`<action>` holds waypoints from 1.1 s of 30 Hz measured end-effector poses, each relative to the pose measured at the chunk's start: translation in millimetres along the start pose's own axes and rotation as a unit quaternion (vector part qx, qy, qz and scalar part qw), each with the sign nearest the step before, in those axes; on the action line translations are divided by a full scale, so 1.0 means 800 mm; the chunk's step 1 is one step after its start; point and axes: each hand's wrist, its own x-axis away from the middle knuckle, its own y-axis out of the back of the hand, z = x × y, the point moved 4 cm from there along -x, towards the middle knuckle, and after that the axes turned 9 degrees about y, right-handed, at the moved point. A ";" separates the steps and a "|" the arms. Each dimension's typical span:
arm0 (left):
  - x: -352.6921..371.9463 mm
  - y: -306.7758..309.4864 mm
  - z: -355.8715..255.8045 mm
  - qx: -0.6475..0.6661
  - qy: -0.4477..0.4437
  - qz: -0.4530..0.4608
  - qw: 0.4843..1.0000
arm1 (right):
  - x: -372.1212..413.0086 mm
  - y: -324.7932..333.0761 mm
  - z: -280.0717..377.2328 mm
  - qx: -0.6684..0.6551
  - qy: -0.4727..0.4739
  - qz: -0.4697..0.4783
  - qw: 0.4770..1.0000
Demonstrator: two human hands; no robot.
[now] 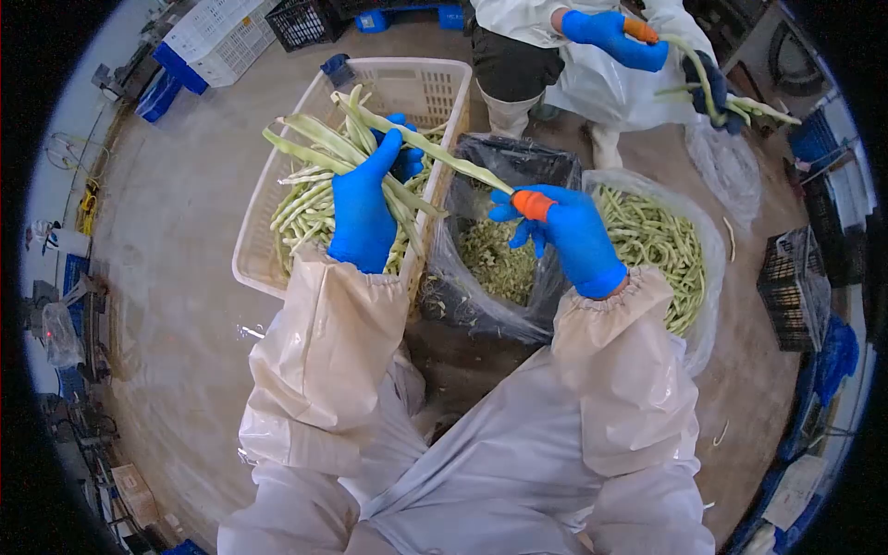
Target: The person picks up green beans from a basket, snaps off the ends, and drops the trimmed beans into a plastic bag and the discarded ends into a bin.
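My left hand [365,208], in a blue glove, is closed round a bunch of long flat green beans [319,139] above a white crate [264,231] of beans. One long bean [444,159] stretches from the bunch to my right hand [564,227]. That hand, also blue-gloved, has an orange cover [534,204] on a finger or thumb and pinches the bean's end. Beneath it, a plastic-lined dark container [495,254] holds small green trimmings. To its right, a clear plastic bag [717,277] is full of beans.
Across from me, a co-worker in white [601,92] holds beans in two gloved hands near the top right. A black crate [794,287] stands at the right. White crates [222,42] and a black crate [301,23] are at the upper left. Some beans lie on the floor.
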 end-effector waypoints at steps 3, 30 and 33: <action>0.003 -0.002 0.003 0.004 0.013 -0.003 1.000 | 0.001 0.005 0.000 0.029 0.001 -0.014 0.999; 0.054 -0.058 0.031 -0.464 -0.188 0.102 0.859 | 0.016 -0.016 0.015 0.141 0.122 -0.079 0.979; 0.060 -0.061 0.021 -0.407 -0.131 0.069 0.901 | 0.014 -0.018 0.025 0.032 0.050 -0.077 0.995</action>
